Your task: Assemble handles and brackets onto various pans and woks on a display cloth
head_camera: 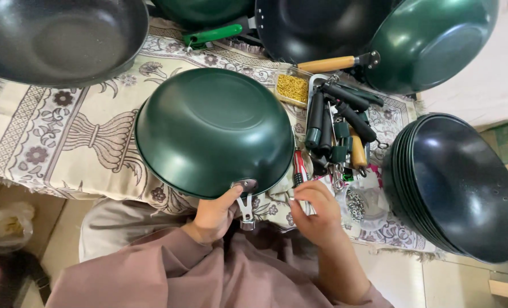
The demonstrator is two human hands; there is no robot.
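Note:
A dark green wok [214, 128] lies upside down on a patterned cloth [66, 142]. A metal handle bracket [245, 208] sticks out from its near rim. My left hand [213, 215] grips that rim, with the thumb pressed on the bracket's base. My right hand [317, 212] is just right of the bracket, its fingers curled around the lower end of a red-handled screwdriver [299, 165] that lies by the wok's edge. What else the fingers hold is hidden.
A tray [314, 82] of black, green and wooden handles [339, 128] sits right of the wok, beside a box of yellow bits [292, 88]. A stack of black woks [459, 182] is at the right; more woks [60, 40] line the far side. Screws [355, 204] lie nearby.

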